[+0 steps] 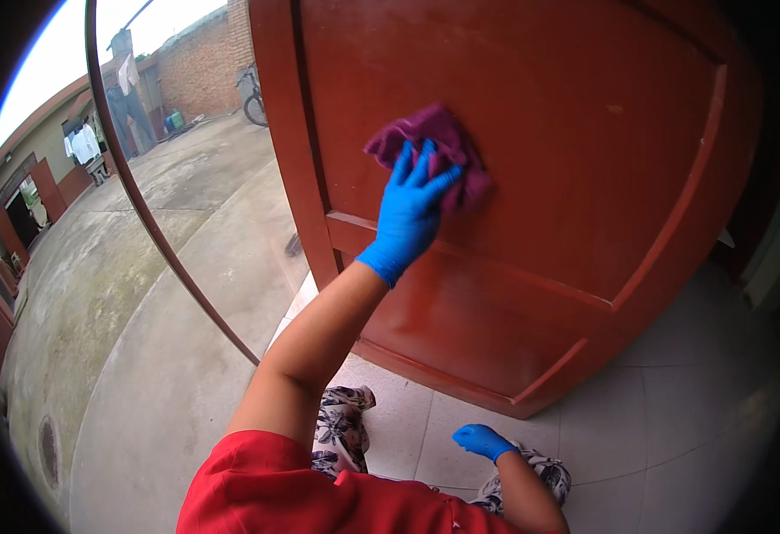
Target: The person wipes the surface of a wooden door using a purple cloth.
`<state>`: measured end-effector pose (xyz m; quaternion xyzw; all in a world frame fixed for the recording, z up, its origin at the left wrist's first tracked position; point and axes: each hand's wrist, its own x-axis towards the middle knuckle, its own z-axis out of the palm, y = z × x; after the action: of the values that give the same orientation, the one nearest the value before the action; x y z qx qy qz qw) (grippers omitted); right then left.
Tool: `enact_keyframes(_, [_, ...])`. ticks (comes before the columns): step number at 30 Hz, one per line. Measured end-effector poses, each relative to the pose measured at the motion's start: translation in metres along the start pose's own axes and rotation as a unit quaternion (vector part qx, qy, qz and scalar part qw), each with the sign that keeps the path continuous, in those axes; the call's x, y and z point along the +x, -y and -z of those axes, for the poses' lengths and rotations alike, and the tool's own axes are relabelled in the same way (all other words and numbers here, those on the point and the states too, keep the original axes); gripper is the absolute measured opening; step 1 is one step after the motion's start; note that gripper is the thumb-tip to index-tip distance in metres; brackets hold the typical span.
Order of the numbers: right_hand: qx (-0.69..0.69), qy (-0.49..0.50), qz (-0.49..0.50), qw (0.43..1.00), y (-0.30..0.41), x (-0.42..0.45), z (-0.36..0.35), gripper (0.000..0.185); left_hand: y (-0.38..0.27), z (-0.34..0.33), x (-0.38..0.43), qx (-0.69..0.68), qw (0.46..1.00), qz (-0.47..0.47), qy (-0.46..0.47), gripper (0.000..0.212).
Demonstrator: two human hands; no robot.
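My left hand (409, 207), in a blue disposable glove, presses a crumpled purple cloth (469, 180) flat against the upper panel of a red-brown wooden door (550, 167). Its fingers are spread over the cloth, which bunches out above and to the right of them. Low in front of my body hangs my right hand (482, 441), gloved in the same blue. Its fingers look curled in, and nothing shows in them. It is apart from the door, above the tiled floor.
A framed glass pane (183, 260) stands to the left. Beyond it lies a concrete yard (129, 267) with a brick wall (200, 73), hanging laundry (85, 143) and a bicycle (254, 107). Light floor tiles (604, 407) run beneath the door's lower edge.
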<state>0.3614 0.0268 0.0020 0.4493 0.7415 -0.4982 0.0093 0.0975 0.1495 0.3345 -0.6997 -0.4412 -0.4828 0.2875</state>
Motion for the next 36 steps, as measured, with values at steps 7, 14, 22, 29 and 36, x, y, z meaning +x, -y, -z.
enact_keyframes(7, [-0.006, 0.004, -0.002, 1.000, -0.007, 0.010, -0.007, 0.034, 0.009, 0.011, -0.096, -0.165, 0.958, 0.023, 0.234, 0.042])
enact_keyframes(14, [0.010, -0.039, 0.018, 0.999, 0.007, -0.009, 0.005, 0.030, 0.118, 0.115, -0.015, -0.445, 0.796, 0.367, -0.183, 0.041])
enact_keyframes(22, [0.049, -0.018, -0.001, 0.999, 0.013, -0.011, -0.003, 0.029, 0.190, 0.051, -0.069, -0.022, 0.931, 0.320, -0.176, 0.044])
enact_keyframes(29, [0.016, -0.023, -0.019, 0.999, 0.004, -0.021, 0.000, 0.028, 0.071, -0.007, -0.191, -0.570, 0.639, 0.517, 0.014, 0.032])
enact_keyframes(36, [0.424, -0.089, -0.029, 0.901, 0.057, -0.070, 0.027, 0.048, -0.056, 0.023, -0.192, -0.732, 0.248, 0.626, 0.098, 0.031])
